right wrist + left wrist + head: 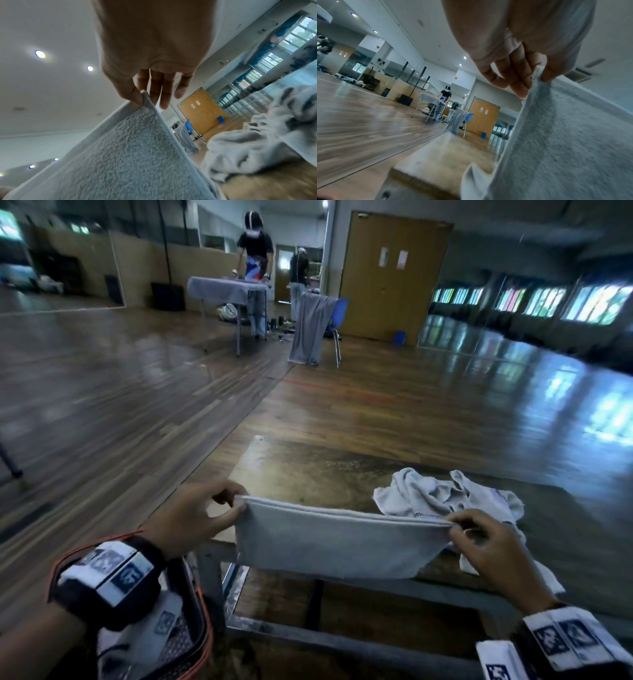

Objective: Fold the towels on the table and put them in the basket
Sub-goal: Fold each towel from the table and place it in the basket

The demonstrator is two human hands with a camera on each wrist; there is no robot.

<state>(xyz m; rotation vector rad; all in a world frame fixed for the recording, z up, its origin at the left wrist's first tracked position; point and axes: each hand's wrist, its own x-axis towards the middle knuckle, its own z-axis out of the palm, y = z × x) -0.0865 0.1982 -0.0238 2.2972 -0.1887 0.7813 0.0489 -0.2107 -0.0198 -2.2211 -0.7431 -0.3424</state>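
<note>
1. While a grey towel (337, 537) is held stretched across the lower centre of the head view, its two upper corners are pinched, one by each hand.
2. The left hand (191, 517) is seen at lower left of centre; its thumb and fingers (521, 86) are clamped on the towel's left corner, as confirmed in the left wrist view.
3. The right hand (489, 549) is seen at lower right; its thumb and forefinger are closed on the right corner, while the other fingers (165, 94) are extended and free of the cloth in the right wrist view.
4. The towel appears doubled, two edges being visible along its top; its lower part hangs in front of the near edge of the wooden table (308, 470).
5. A heap of crumpled towels (442, 494) is noted on the table, right of centre, just behind the right hand.
6. A basket (202, 628) with an orange rim is recorded at the lower left, beneath the left wrist, with patterned cloth inside.
7. Another person (255, 251) is observed at a covered table in the upper centre.
</note>
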